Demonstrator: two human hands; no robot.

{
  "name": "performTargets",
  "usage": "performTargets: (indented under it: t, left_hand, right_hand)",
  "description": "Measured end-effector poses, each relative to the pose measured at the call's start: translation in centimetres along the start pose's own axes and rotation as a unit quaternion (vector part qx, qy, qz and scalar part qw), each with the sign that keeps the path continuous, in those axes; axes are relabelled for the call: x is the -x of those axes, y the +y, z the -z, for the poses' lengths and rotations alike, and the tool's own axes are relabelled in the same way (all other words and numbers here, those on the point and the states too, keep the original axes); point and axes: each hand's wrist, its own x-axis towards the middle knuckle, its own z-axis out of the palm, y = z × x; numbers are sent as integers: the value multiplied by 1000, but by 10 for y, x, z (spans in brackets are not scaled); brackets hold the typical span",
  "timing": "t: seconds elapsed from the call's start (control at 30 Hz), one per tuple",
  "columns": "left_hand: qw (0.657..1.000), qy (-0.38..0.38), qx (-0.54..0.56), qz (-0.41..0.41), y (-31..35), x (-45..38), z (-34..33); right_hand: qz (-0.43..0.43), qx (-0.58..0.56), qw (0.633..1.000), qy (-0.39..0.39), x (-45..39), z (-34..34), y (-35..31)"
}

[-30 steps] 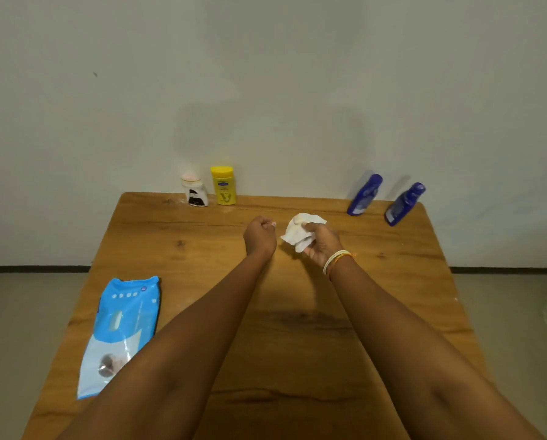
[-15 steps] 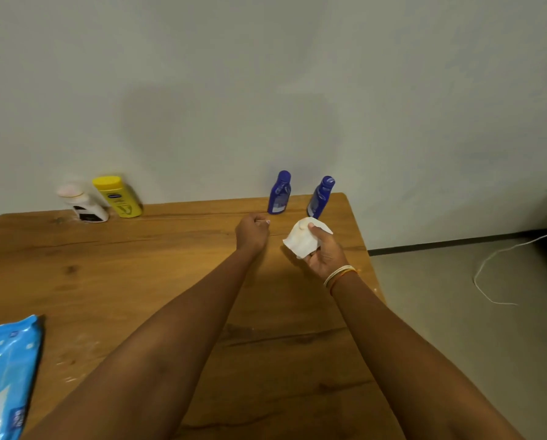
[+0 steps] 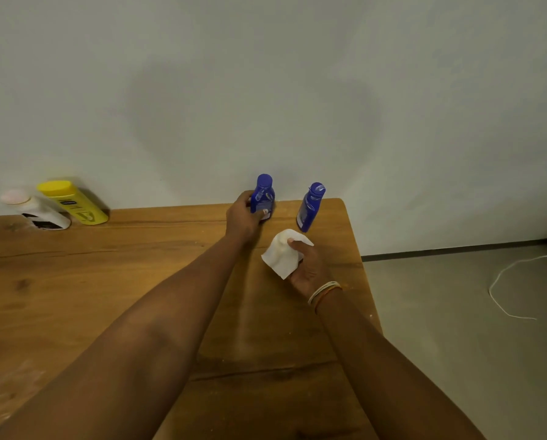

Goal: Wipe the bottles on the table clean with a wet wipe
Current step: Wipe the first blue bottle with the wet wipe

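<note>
Four bottles on the table (image 3: 107,281), all against the wall at the far edge. Half a second ago the left hand (image 3: 243,219) hung clenched and empty short of the blue pair; now wrapped around the nearer blue bottle (image 3: 263,198), thumb across the label, base seemingly on the wood, though hidden behind the fingers. Means the pick for wiping has begun, with no wiping yet. Just beside that grip, toward the table's right edge: second blue bottle (image 3: 310,204), upright, untouched. Well apart on the other side: yellow bottle (image 3: 73,201) and white bottle (image 3: 37,211), touching each other. Right hand (image 3: 307,265), close behind the grip, pinching the wet wipe (image 3: 281,254), bunched and draped over the fingers, ready. All four caps on; contents not readable through the opaque plastic.
</note>
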Motion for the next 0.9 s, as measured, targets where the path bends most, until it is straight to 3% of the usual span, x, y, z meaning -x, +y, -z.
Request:
performTargets:
  t: [0.17,0.4,0.5,0.77,0.9]
  left_hand:
    - [1000,-8,-12,-12,-4,13,12]
    - [998,-18,58,1,-12,74,58]
    - [994,-48,96,5,-17,108,84]
    - [964,-111,230,69,-25,202,166]
    - [928,-169,328,50,-29,243,212]
  right_hand:
    - [1,23,1000,14,9,-6,6]
    - [52,89,995,-18,56,-27,12]
    - [58,61,996,-19,86,-43,17]
    - [101,65,988,-100,181,-81,49]
    - [124,82,981,-123,237,-101,65]
